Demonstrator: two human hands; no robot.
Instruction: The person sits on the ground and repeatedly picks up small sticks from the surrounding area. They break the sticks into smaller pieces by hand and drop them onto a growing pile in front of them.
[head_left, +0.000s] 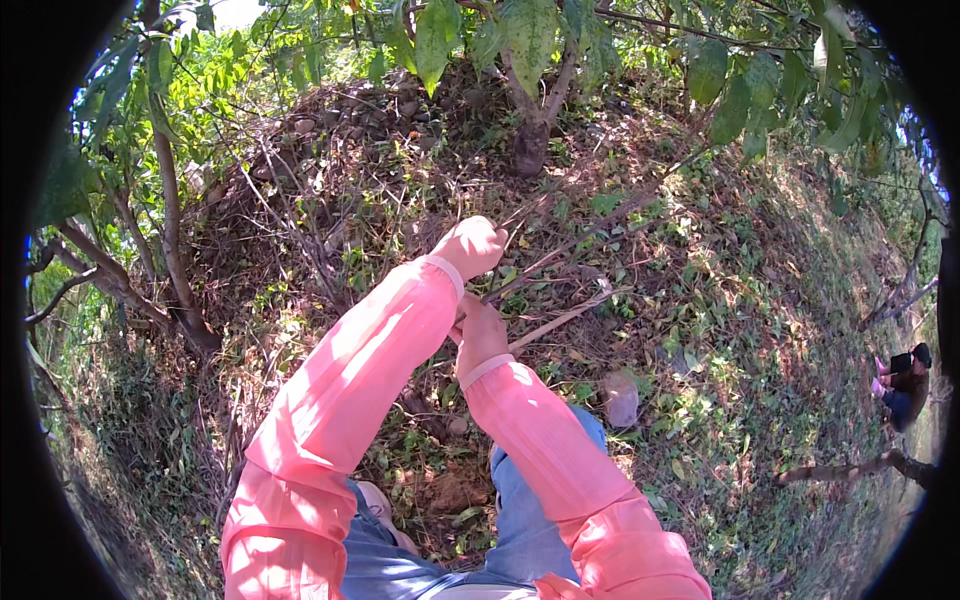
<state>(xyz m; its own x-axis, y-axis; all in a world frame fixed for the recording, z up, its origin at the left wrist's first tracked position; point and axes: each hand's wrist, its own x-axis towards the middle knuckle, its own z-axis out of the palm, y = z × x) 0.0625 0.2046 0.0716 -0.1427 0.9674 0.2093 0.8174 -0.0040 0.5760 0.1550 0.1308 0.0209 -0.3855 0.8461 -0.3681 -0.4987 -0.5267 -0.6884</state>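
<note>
In front of me, my left hand (474, 246) is closed in a fist, and thin twigs (516, 229) show at its knuckles. Just below it, my right hand (480, 330) grips the near end of a long thin branch (544, 262). That branch slants up and right over the weeds, with finer side shoots along it. A paler bare stick (566, 319) runs out past my right wrist; whether the hand touches it is hidden. Pink sleeves cover both my forearms.
A forked tree trunk (531, 146) stands ahead, with leafy twigs (435, 41) hanging close overhead. Several stems (176, 225) rise at the left. A pale stone (620, 399) lies beside my knee. Far right are a bare branch (840, 472) and another person (906, 386), low down.
</note>
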